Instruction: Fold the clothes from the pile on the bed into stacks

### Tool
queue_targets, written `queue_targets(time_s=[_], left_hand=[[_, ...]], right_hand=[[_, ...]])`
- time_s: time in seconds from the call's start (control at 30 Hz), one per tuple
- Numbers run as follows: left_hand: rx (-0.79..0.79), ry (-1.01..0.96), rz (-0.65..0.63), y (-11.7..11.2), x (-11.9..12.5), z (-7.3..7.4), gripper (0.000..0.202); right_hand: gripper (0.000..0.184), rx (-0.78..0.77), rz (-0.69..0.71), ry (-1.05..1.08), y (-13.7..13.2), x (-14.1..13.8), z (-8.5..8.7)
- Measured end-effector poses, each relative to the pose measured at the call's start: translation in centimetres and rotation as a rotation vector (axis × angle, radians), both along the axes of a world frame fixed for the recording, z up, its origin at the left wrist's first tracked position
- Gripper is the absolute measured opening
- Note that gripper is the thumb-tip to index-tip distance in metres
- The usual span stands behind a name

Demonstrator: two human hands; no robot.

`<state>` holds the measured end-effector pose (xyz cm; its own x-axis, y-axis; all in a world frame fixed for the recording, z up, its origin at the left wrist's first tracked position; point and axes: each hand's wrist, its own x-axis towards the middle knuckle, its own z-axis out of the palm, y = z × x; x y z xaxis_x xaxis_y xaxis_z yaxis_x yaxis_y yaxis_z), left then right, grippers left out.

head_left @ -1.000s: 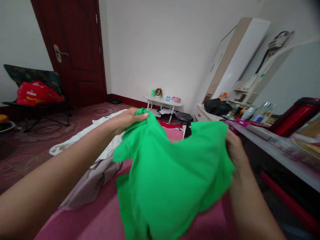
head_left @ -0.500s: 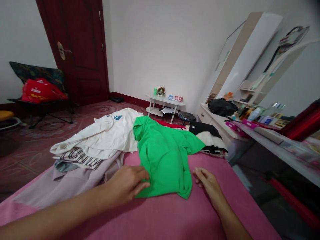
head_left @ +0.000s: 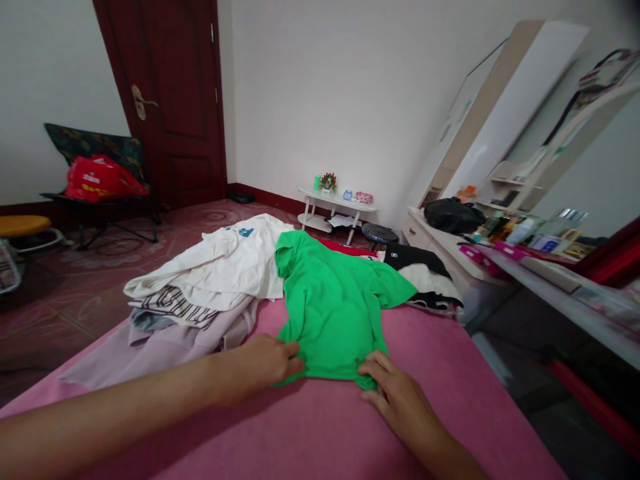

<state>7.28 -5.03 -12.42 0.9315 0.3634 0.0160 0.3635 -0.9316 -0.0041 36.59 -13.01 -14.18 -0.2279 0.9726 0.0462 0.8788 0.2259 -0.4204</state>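
Note:
A green T-shirt (head_left: 330,300) lies spread on the pink bed cover (head_left: 320,433), its hem toward me and its sleeves at the far end. My left hand (head_left: 273,363) is closed at the left corner of the hem, fingers curled over the fabric. At the right corner, my right hand (head_left: 395,390) pinches the hem between thumb and fingers, and the cloth bunches there. Left of the shirt is a heap of clothes, with a white top (head_left: 220,263) over a striped garment (head_left: 175,307) and a pale mauve garment (head_left: 170,347).
Beyond the shirt's right sleeve sits a pile of black and white clothes (head_left: 425,273). A dressing table (head_left: 440,243) crowded with bottles stands at the right. By the far wall is a small white table (head_left: 337,198). A chair holding a red bag (head_left: 103,179) stands near the door.
My right hand has moved left onto the shirt's right hem corner and closed on it. My left hand has stayed at the left corner. The view has turned slightly left.

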Motion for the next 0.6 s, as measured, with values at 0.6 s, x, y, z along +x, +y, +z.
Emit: queue_targets(time_s=[0.6], left_hand=[[-0.338, -0.391, 0.224, 2.2, -5.1, 2.2, 0.014]], right_hand=[[0.030, 0.349, -0.510, 0.196, -1.8, 9.6, -0.8]])
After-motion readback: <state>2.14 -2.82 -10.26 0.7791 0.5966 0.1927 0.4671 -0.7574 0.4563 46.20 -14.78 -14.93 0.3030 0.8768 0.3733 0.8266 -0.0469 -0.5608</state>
